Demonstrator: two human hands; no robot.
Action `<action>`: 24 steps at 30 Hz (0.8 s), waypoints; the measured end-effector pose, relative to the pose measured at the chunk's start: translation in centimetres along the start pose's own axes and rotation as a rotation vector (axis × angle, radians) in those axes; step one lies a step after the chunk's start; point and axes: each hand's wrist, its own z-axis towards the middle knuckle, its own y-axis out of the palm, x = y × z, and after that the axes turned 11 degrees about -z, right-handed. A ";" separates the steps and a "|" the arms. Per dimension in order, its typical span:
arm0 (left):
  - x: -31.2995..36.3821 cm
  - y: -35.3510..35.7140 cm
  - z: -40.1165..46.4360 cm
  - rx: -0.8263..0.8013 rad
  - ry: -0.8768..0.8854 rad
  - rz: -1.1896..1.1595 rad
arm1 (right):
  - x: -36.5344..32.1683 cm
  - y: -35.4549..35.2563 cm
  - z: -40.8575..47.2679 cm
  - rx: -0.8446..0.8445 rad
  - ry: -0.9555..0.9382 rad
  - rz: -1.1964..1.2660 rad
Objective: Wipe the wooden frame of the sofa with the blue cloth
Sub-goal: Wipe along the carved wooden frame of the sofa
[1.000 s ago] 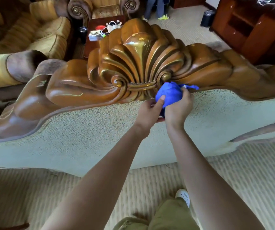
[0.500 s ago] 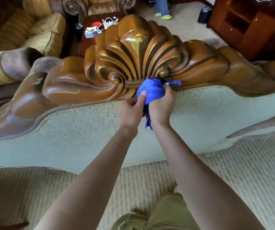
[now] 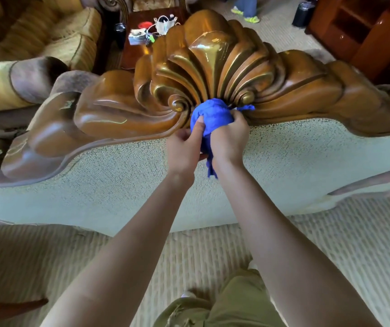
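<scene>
Far left, a gold striped upholstered armchair [image 3: 54, 36]; far centre, a dark glossy wooden side table [image 3: 139, 55]; far right, a reddish-brown wooden cabinet [image 3: 363, 31]; near, beige ribbed carpet [image 3: 354, 256].

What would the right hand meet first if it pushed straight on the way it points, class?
The right hand already grips the blue cloth; beyond it, likely the carved shell of the wooden frame.

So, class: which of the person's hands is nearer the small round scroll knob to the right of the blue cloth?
Right. The right hand grips the blue cloth just below the knob; the left hand sits lower and further left.
</scene>
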 end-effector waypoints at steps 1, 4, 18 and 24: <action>-0.1 0.3 -0.2 -0.008 -0.013 -0.011 | 0.0 -0.2 0.2 0.005 0.013 0.005; 0.2 0.9 -0.1 -0.035 0.007 0.026 | 0.3 -0.4 0.7 0.054 0.036 0.049; 0.5 -1.2 0.3 0.121 0.115 -0.016 | 0.0 2.9 -0.3 0.053 -0.069 -0.078; 1.5 -1.2 0.3 0.098 -0.070 -0.076 | -1.3 2.4 -1.2 0.145 -0.145 -0.201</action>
